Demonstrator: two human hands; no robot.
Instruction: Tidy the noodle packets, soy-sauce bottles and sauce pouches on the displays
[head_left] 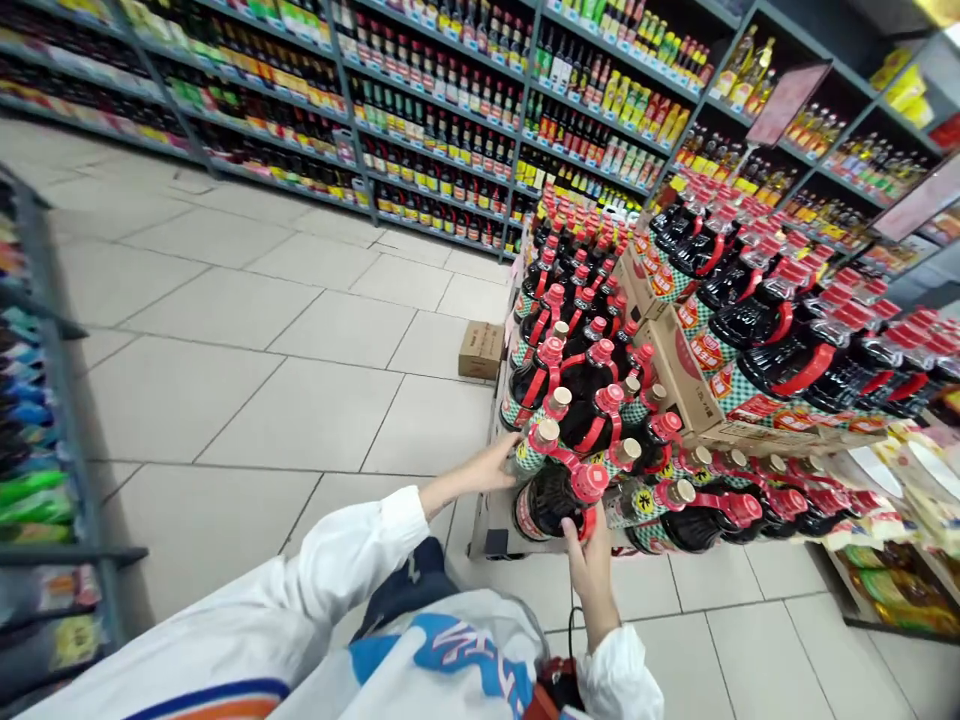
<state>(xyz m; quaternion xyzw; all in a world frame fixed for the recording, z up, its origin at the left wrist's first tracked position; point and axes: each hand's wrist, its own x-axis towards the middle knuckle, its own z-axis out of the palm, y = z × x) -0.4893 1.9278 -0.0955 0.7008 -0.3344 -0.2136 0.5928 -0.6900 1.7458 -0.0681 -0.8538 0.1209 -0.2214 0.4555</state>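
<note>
At the near corner of the display stands a large dark sauce bottle (544, 502) with a red cap and red handle. My right hand (591, 555) is closed around its handle, thumb toward the cap. On the bottle's left is a small bottle (531, 452) with a tan cap and checkered label. Against that small bottle my left hand (491, 465) is curled, its fingertips partly hidden behind it. Another small bottle (630, 500) with a yellow label leans close to my right hand.
Rows of similar red-capped bottles (592, 375) fill the display, beside stacked cartons (686, 385) topped with more bottles. A small cardboard box (481, 350) sits on the tiled floor (300, 400). Bottle-filled shelves (442, 110) line the back; another shelf (45, 400) stands at left.
</note>
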